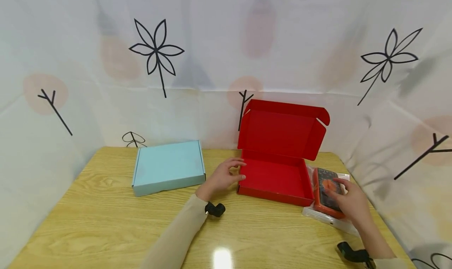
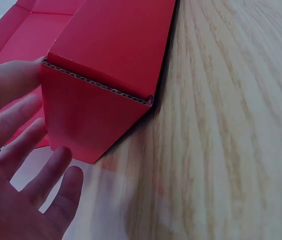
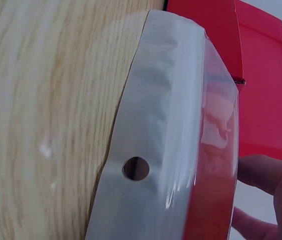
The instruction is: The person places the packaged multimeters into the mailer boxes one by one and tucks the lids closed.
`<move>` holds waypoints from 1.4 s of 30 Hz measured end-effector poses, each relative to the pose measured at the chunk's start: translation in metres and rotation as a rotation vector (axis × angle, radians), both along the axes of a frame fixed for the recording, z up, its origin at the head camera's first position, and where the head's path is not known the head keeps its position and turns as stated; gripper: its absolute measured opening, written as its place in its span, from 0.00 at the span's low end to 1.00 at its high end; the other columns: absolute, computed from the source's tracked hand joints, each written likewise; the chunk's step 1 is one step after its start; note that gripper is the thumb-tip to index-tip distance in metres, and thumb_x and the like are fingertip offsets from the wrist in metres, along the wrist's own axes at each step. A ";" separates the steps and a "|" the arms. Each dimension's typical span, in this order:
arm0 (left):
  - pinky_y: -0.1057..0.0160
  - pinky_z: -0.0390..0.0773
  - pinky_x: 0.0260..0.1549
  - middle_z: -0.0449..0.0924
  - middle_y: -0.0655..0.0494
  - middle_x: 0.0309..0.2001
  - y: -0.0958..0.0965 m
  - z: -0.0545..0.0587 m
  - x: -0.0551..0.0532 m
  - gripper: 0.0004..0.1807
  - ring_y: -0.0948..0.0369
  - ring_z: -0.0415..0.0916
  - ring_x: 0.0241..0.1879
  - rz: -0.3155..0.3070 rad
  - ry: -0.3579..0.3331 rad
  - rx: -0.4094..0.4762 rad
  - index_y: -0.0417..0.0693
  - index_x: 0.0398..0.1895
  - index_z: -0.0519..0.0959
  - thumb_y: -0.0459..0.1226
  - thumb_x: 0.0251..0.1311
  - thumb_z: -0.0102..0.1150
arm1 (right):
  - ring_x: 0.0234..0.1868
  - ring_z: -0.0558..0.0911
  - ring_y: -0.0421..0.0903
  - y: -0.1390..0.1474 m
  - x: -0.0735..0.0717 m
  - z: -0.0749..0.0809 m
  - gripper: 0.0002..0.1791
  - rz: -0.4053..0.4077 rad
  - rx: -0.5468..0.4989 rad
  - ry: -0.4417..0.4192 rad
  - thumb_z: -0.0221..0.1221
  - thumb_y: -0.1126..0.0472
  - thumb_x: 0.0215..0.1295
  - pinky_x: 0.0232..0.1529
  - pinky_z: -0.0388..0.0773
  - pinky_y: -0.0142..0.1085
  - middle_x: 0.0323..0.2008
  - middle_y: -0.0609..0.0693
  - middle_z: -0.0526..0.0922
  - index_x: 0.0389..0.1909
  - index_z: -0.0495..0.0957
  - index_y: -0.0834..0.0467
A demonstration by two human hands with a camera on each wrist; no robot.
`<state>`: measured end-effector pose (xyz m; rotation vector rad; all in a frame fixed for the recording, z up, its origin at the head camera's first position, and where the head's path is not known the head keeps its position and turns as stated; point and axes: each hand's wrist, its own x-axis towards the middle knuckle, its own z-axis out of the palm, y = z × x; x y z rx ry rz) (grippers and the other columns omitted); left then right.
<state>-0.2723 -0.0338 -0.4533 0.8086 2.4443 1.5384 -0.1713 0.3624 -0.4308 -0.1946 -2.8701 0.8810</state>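
Note:
An orange-and-black multimeter [image 1: 331, 190] lies in a clear zip bag [image 3: 180, 120] at the table's right side. Over its right part my right hand [image 1: 349, 202] spreads thumb and fingers; the wrist view shows fingertips [image 3: 253, 172] at the bag's far edge, and whether they press it I cannot tell. An open red cardboard box [image 1: 272, 176] with its lid raised stands just left of the bag. By the box's left wall is my left hand [image 1: 223, 176], fingers apart and loosely bent. In the left wrist view one fingertip meets or nearly meets the box's corner.
A closed light-blue cardboard box [image 1: 169, 165] lies left of my left hand. The wooden table [image 1: 116, 225] ends at a white patterned cloth [image 1: 212, 57] behind and on both sides. The red lid [image 1: 282, 129] stands up near the back cloth.

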 end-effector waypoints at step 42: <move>0.58 0.79 0.52 0.64 0.51 0.68 0.001 0.001 0.004 0.29 0.52 0.73 0.57 0.060 -0.111 -0.006 0.43 0.66 0.73 0.37 0.62 0.68 | 0.46 0.76 0.69 -0.011 -0.026 0.015 0.53 0.072 0.232 -0.238 0.61 0.34 0.60 0.43 0.77 0.60 0.56 0.79 0.71 0.67 0.60 0.75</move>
